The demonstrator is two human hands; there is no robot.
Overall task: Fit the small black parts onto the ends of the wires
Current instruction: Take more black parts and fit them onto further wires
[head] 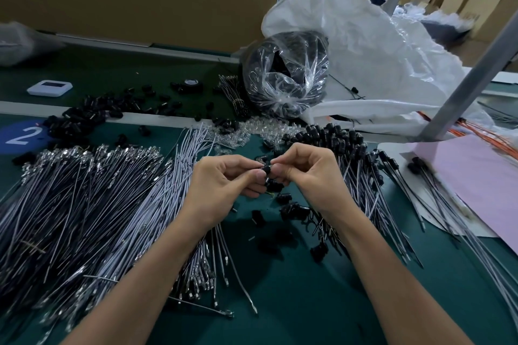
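Both my hands meet over the middle of the green table (294, 302). My left hand (221, 190) and my right hand (305, 173) pinch one small black part (266, 169) between their fingertips. Whether a wire is in it I cannot tell. A wide heap of grey wires with metal terminals (84, 204) lies to the left. Wires with black parts on their ends (350, 159) are piled to the right. Loose black parts (291, 209) lie under my hands, and more loose black parts (84, 117) are scattered at the back left.
A clear bag of black parts (283, 75) stands behind, against a big white sack (364, 45). Small clear parts (252, 129) lie behind my hands. A grey post (471, 75) rises at the right beside pink paper (482, 185). A white device (50, 88) sits far left.
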